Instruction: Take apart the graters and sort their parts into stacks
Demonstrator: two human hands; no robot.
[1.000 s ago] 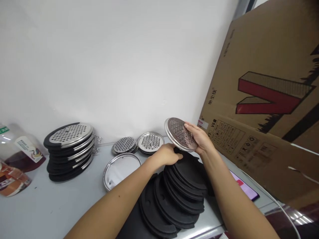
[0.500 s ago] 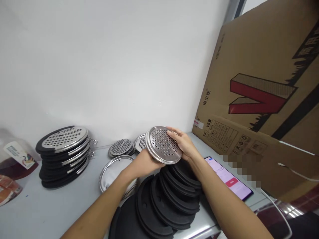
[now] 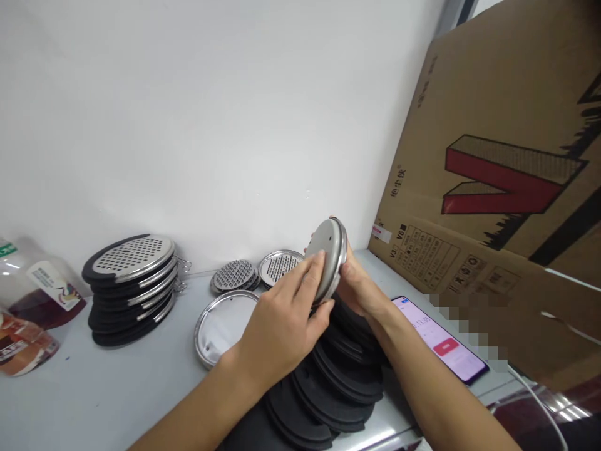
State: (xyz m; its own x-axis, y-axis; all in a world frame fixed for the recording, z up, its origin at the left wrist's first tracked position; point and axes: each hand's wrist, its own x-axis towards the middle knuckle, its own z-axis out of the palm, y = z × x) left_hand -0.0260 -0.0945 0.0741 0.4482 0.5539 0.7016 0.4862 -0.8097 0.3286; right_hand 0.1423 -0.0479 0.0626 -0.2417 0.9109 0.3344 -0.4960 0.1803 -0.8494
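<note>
Both my hands hold a round metal grater (image 3: 323, 241), tilted up nearly on edge with its smooth grey back facing left. Fingers of my left hand (image 3: 284, 316) press flat on that back, the thumb at its lower rim. My right hand (image 3: 359, 282) grips the shiny rim from the right; its fingertips are mostly hidden behind. Below my hands fans a pile of black crescent-shaped pieces (image 3: 335, 398). Beside my left wrist lie metal-rimmed discs (image 3: 228, 326), smooth side up. Behind are loose perforated discs (image 3: 235, 274) and a rimmed grater disc (image 3: 280, 266).
A stack of black-edged graters (image 3: 131, 282) with wire clips stands at the left by the wall. A bottle of dark red liquid (image 3: 40, 294) and an orange-labelled package (image 3: 25, 344) are farther left. At right lie a phone (image 3: 439, 338) and a large cardboard box (image 3: 498, 188).
The grater has turned from holes facing up to its smooth back showing, tilted on edge. My left hand has moved from beneath onto its back. The view has shifted slightly.
</note>
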